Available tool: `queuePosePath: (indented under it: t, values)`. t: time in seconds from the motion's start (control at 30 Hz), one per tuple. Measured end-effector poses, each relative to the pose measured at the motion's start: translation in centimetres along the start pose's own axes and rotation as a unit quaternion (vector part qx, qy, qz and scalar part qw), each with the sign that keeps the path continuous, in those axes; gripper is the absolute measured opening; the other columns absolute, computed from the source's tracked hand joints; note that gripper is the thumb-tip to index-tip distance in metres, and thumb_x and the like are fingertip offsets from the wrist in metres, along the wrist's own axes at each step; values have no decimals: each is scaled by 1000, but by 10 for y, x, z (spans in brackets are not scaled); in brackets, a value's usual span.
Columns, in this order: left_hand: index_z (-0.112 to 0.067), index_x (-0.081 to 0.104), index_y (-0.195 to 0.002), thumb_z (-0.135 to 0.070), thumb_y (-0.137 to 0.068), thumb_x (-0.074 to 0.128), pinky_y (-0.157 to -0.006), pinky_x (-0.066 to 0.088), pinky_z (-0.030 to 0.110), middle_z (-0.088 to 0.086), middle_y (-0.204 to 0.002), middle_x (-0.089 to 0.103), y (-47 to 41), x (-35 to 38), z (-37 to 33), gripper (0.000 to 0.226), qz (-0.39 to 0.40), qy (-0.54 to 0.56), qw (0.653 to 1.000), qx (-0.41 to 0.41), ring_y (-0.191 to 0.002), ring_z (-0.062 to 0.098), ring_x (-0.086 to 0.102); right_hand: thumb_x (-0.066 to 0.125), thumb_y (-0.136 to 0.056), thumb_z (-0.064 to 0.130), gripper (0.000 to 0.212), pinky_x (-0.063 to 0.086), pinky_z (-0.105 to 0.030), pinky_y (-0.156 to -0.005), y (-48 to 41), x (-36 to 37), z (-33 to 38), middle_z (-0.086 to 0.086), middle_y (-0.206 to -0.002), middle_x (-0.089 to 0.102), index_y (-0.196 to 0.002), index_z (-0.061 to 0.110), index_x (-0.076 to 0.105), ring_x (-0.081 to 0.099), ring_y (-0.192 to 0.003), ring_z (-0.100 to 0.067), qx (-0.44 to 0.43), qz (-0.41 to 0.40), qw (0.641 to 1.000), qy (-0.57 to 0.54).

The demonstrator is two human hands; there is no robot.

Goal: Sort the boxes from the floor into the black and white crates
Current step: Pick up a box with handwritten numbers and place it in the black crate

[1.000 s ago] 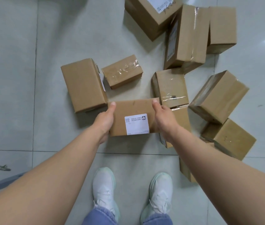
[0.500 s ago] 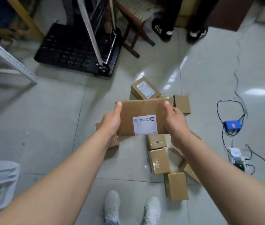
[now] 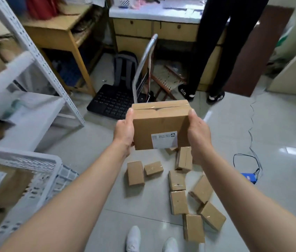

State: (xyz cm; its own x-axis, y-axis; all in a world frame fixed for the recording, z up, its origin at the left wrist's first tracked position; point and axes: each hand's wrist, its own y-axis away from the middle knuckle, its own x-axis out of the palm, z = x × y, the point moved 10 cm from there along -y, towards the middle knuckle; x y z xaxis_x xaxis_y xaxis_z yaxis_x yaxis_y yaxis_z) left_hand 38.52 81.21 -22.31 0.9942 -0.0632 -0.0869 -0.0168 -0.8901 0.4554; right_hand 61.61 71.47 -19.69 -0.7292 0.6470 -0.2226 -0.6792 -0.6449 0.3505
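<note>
Box (image 3: 161,128) held aloft over the floor (image 3: 256,128), long axis crosswise; left hand (image 3: 124,132) and right hand (image 3: 199,136) each grip one end. White crate (image 3: 34,165) sits low to the left, nearer the left hand.

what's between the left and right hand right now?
Head view: one cardboard box, white label facing the camera, gripped at its side edges by the left hand and right hand. Nothing else.
</note>
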Motion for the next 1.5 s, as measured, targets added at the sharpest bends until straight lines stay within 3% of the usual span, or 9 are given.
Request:
queuePosePath:
  t: [0.27,0.43,0.5,0.57,0.67,0.77,1.07,1.33,1.5]
  values:
    - [-21,60,-84,-56,-89,51,-58,48,28,-2,-88,65,51,-62,-40,36,-33,67,997,14,-79,14,61,42,-86,63,44,35,-27,-57,49,23,61,2,-99,54,-97,20,48,51,-82,-10,-27,35,998,-41]
    - [-23,59,-96,-64,-85,51,-82,56,44,6,-105,65,79,-102,-49,43,-68,92,993,28,-97,24,62,40,-84,67,50,35,-28,-57,69,42,80,2,-95,53,-97,19,49,50,-82,-12,-36,101,994,-32]
    - [-20,62,-103,-69,-81,50,-76,57,41,5,-104,67,91,-114,-53,55,-87,104,990,37,-94,23,64,40,-83,69,50,35,-29,-57,78,48,87,2,-92,55,-88,21,53,52,-81,-13,-39,133,990,-19]
    - [-21,64,-103,-71,-78,51,-65,56,35,1,-94,69,102,-123,-53,58,-106,117,986,46,-86,19,66,41,-81,71,49,39,-30,-60,85,52,90,1,-89,57,-81,24,55,54,-81,-16,-39,161,986,-8]
    - [-26,66,-70,-51,-81,50,-47,45,23,-9,-58,62,119,-137,-49,31,-129,141,979,64,-58,11,58,40,-74,76,61,49,-40,-81,97,64,96,-2,-99,60,-96,22,58,58,-92,-21,-53,208,977,10]
    - [-23,48,-58,-34,-83,42,-49,36,24,-12,-44,52,134,-150,-37,27,-150,147,975,76,-53,10,48,41,-74,76,58,47,-44,-87,110,83,96,3,-104,54,-104,27,48,54,-99,-19,-68,255,964,32]
    - [-19,39,-60,-13,-79,41,-39,36,13,-10,-42,48,177,-234,-16,20,-257,231,935,79,-40,7,50,50,-91,37,11,56,-43,-81,178,162,97,-1,-104,63,-96,37,60,61,-94,-19,-139,384,912,41]
    - [-22,38,-60,-12,-72,45,-65,36,32,-1,-62,44,209,-344,9,17,-345,283,894,45,-65,18,44,54,-90,33,15,53,-26,-68,266,263,103,13,-90,68,-102,36,62,64,-84,-10,-167,472,865,37]
    - [-17,41,-67,-8,-72,44,-57,37,26,1,-66,45,235,-421,34,10,-401,316,858,62,-64,17,46,53,-91,34,27,52,-28,-71,330,331,85,8,-99,67,-117,29,58,63,-88,-12,-161,526,833,59]
